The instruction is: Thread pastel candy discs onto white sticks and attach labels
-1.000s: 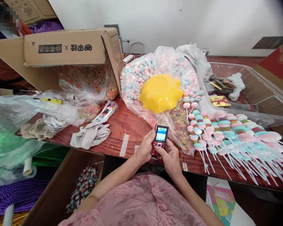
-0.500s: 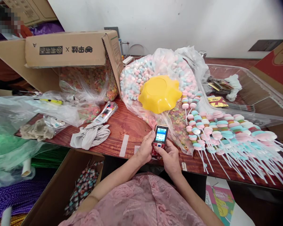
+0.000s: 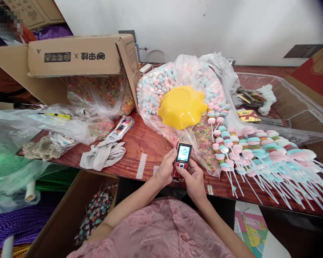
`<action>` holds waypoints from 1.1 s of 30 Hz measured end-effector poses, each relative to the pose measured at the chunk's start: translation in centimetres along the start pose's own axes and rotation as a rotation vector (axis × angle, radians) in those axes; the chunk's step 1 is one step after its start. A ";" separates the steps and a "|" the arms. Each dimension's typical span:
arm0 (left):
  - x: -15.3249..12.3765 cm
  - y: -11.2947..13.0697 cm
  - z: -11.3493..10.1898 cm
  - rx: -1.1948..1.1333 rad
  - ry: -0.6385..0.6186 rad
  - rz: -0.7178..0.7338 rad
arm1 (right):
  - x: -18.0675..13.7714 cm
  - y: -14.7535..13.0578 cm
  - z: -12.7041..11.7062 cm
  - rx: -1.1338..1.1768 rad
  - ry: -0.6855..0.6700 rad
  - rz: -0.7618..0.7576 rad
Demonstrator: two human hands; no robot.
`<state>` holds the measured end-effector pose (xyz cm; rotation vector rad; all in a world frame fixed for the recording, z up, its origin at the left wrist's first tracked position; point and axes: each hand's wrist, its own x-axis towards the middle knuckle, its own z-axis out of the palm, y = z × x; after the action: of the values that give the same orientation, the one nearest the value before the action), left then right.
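Note:
A small red and black keypad mobile phone [image 3: 183,154] with a lit screen is held above the table's front edge. My left hand [image 3: 165,168] wraps around its left side, fingers closed. Along the right side, my right hand [image 3: 195,180] also grips the phone, its thumb lying on the keypad. Just beyond the phone, a clear bag of pink, blue and white marshmallows [image 3: 156,84] lies with a yellow wavy-edged bowl [image 3: 181,107] upside down on it. Ring-shaped candies [image 3: 204,143] fill a clear bag beside my right hand.
Many marshmallow skewers on white sticks [image 3: 258,154] are piled at the right, before a clear plastic tray [image 3: 307,104]. An open cardboard box [image 3: 75,55] stands back left. Grey cloth gloves [image 3: 103,156] lie near the front edge. A box [image 3: 59,218] sits below the table.
The phone's screen shows a different page, now mostly white with text. Both hands keep nearly the same place on the phone.

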<state>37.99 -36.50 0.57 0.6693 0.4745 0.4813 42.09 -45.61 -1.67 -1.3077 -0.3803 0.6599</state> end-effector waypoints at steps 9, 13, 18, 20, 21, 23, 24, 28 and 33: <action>0.0 0.0 0.1 0.014 0.002 0.020 | 0.2 0.0 0.1 0.037 0.014 -0.005; 0.0 -0.1 0.1 0.007 0.010 0.029 | 0.1 0.1 0.0 0.038 0.006 -0.011; 0.1 -0.1 0.1 0.005 0.008 0.039 | 0.0 0.2 0.0 0.029 0.013 -0.011; 0.1 -0.2 0.1 0.000 0.010 0.030 | 0.0 0.1 0.0 0.026 0.011 -0.008; 0.1 -0.2 0.1 -0.003 0.012 0.028 | 0.0 0.1 0.0 0.026 0.011 -0.006; 0.1 -0.2 0.1 -0.007 0.017 0.030 | 0.1 0.1 0.0 0.025 0.011 -0.003; 0.1 -0.3 0.1 -0.006 0.018 0.035 | 0.1 0.1 0.0 0.024 0.013 -0.004; 0.1 -0.3 0.0 0.000 0.012 0.035 | 0.1 0.1 0.0 0.016 0.024 -0.013; 0.2 -0.2 -0.1 0.002 0.021 0.002 | 0.2 0.2 0.0 0.006 0.020 -0.015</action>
<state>38.16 -36.47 0.26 0.6672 0.4943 0.4905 42.16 -45.44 -1.90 -1.3034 -0.3711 0.6342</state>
